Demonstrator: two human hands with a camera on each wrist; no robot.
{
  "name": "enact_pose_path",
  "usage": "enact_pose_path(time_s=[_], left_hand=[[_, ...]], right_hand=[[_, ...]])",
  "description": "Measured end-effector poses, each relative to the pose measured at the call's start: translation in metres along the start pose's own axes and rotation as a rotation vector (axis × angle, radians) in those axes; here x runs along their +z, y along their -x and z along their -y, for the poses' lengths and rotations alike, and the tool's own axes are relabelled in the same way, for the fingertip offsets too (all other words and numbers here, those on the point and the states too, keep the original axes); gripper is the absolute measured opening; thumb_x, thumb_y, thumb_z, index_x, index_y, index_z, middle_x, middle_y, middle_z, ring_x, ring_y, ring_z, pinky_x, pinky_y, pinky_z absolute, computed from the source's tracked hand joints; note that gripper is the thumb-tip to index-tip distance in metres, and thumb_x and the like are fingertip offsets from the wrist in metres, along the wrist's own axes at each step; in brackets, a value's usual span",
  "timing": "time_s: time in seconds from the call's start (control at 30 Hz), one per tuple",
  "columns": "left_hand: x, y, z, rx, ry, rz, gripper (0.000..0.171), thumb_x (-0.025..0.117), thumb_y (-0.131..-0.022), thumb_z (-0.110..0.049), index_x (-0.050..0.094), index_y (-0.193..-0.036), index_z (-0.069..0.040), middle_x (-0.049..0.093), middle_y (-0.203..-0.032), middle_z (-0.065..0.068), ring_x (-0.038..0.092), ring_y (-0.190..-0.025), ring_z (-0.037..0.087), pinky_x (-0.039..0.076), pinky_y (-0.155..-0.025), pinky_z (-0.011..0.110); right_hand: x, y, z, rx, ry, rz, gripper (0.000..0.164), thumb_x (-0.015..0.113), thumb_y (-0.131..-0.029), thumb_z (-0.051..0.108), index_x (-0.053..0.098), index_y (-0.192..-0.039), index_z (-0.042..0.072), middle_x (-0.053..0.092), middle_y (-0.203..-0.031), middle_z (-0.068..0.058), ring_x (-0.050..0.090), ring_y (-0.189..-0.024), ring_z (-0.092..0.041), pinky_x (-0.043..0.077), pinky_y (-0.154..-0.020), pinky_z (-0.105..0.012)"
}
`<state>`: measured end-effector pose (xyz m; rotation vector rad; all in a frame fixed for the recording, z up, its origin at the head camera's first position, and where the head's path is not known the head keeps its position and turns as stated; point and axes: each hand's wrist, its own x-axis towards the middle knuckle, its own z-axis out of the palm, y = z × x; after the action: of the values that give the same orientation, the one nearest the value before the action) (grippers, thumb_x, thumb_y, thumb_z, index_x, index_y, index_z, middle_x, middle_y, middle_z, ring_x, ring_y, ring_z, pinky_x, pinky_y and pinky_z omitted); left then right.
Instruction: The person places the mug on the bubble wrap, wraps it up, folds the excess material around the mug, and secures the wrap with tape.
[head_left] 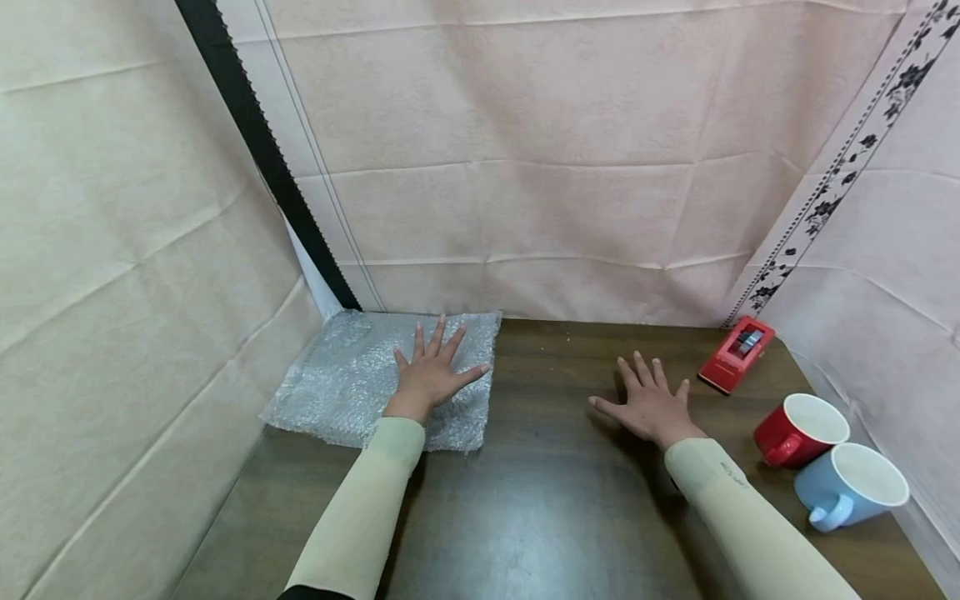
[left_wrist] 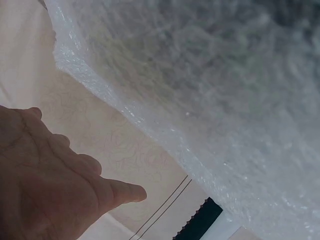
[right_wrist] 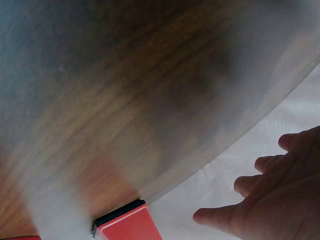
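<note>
Bubble wrap [head_left: 352,379]: silvery from here
Table [head_left: 525,508]: brown woodgrain
Mugs [head_left: 795,429] [head_left: 817,483], 4 o'clock: red, light blue
Border [head_left: 847,171], 2 o'clock: black florals

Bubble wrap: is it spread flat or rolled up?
Spread flat: the bubble wrap lies on the table as a wide sheet.

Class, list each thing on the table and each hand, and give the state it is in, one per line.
Left hand: fingers spread, holding nothing
Right hand: fingers spread, holding nothing
Bubble wrap: laid out flat, not gripped
Red tape dispenser: not held; a roll seems to sit inside
Red mug: upright, no contents visible
Blue mug: upright, no contents visible
</note>
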<state>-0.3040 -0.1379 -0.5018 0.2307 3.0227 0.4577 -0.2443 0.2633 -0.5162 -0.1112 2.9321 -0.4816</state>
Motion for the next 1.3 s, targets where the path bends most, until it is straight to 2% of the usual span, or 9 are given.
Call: enact_pose_path(time_s=[0.17,0.33,0.63,0.73,0.83,1.03,1.1,1.3], left_hand=[[0.0,0.001,0.001,-0.001,0.013,0.014,0.106,0.041,-0.097,-0.099,0.012,-0.183,-0.044,-0.009,-0.194,-0.004,-0.013,-0.18,0.044,-0.002,-0.134,0.088],[-0.002,0.006,-0.001,0.013,0.041,-0.016,0.103,0.048,-0.099,-0.094,0.02,-0.183,-0.04,0.001,-0.195,0.001,-0.011,-0.18,0.045,-0.001,-0.134,0.089],[-0.001,0.007,0.0,0.006,0.005,-0.025,0.101,0.046,-0.099,-0.094,0.018,-0.182,-0.045,0.0,-0.195,-0.001,-0.008,-0.18,0.045,0.003,-0.135,0.088],[0.0,0.007,0.0,0.005,0.016,-0.026,0.098,0.047,-0.101,-0.092,0.019,-0.182,-0.044,0.001,-0.195,0.0,-0.007,-0.18,0.046,0.003,-0.135,0.088],[-0.001,0.009,0.001,-0.003,0.027,-0.02,0.094,0.047,-0.103,-0.088,0.02,-0.182,-0.044,0.0,-0.195,0.0,-0.006,-0.18,0.047,0.003,-0.135,0.087],[-0.005,0.015,0.006,-0.015,0.038,0.004,0.095,0.044,-0.103,-0.09,0.021,-0.182,-0.043,0.0,-0.195,0.0,-0.008,-0.18,0.047,0.002,-0.134,0.089],[-0.006,0.018,0.007,-0.021,0.035,0.009,0.095,0.043,-0.103,-0.092,0.02,-0.182,-0.044,0.001,-0.195,0.0,-0.009,-0.18,0.046,0.002,-0.135,0.088],[-0.014,0.026,0.014,-0.034,0.028,0.001,0.095,0.043,-0.103,-0.091,0.02,-0.182,-0.044,0.001,-0.195,-0.002,-0.008,-0.18,0.045,0.004,-0.134,0.089]], right_hand=[[0.001,0.002,0.001,0.001,-0.009,0.007,0.118,0.052,-0.102,0.089,0.019,-0.183,0.009,0.006,-0.19,-0.029,0.002,-0.174,-0.061,-0.003,-0.125,-0.097],[0.001,0.003,0.001,0.001,-0.016,0.011,0.117,0.052,-0.102,0.088,0.019,-0.182,0.009,0.005,-0.19,-0.029,0.002,-0.174,-0.062,-0.003,-0.125,-0.097],[0.003,-0.003,0.018,-0.028,-0.03,0.015,0.114,0.055,-0.104,0.084,0.018,-0.183,0.01,0.008,-0.191,-0.027,0.007,-0.175,-0.06,0.004,-0.126,-0.097],[0.007,-0.008,0.035,-0.065,-0.068,0.026,0.109,0.059,-0.107,0.076,0.018,-0.183,0.009,0.011,-0.191,-0.026,0.013,-0.175,-0.058,0.011,-0.127,-0.095],[0.015,-0.017,0.061,-0.105,-0.157,0.056,0.104,0.063,-0.109,0.066,0.018,-0.183,0.007,0.014,-0.191,-0.024,0.02,-0.174,-0.056,0.017,-0.128,-0.093],[0.033,-0.037,0.123,-0.157,-0.412,0.134,0.096,0.068,-0.112,0.044,0.019,-0.18,-0.001,0.024,-0.188,-0.028,0.027,-0.173,-0.052,0.027,-0.139,-0.073],[0.038,-0.043,0.141,-0.155,-0.496,0.159,0.094,0.069,-0.113,0.04,0.02,-0.18,-0.002,0.027,-0.187,-0.027,0.03,-0.173,-0.049,0.03,-0.14,-0.068],[0.045,-0.052,0.176,-0.099,-0.669,0.176,0.087,0.07,-0.112,0.037,0.027,-0.178,0.0,0.038,-0.183,-0.025,0.04,-0.169,-0.048,0.039,-0.135,-0.067]])
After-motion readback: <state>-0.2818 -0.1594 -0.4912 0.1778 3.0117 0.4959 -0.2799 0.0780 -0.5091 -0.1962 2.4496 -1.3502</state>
